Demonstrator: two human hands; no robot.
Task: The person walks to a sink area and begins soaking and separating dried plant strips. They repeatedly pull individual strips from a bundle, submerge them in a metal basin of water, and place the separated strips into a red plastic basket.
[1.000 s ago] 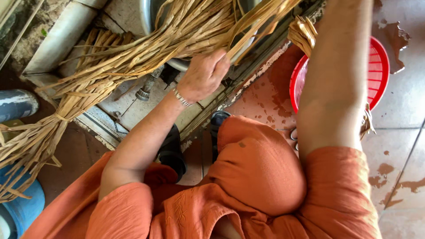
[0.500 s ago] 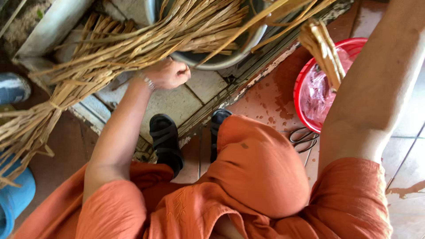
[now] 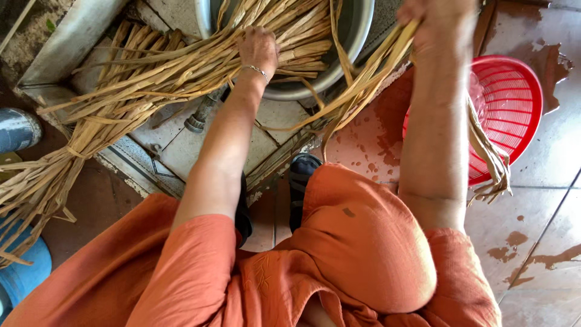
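- The left hand [image 3: 259,47], a thin bracelet on its wrist, lies knuckles-up on the long dry tan straw-like leaf strips [image 3: 151,79]; its fingers curl down into the pile, though whether they are clamped on any strips cannot be told from above
- Those strips spill from the round grey metal basin [image 3: 351,36] at the top, fan leftward over the tiled step, and gather into a tied bundle near the left edge
- The right hand [image 3: 433,15] is raised at the top edge and partly cut off; its fingers are together, clenched on a separate hank of wet tan strips [image 3: 363,91]; one end trails down-left past the basin rim, the other hangs behind the forearm
- The round red plastic slotted basket [image 3: 514,115] sits on the wet brown floor tiles [image 3: 532,230], just behind the right forearm; the hanging strip ends droop across its lower rim
- The person's orange clothing [image 3: 363,260] fills the lower frame; a dark sandal [image 3: 302,169] shows between the arms
- A blue container [image 3: 24,272] stands at the lower left corner
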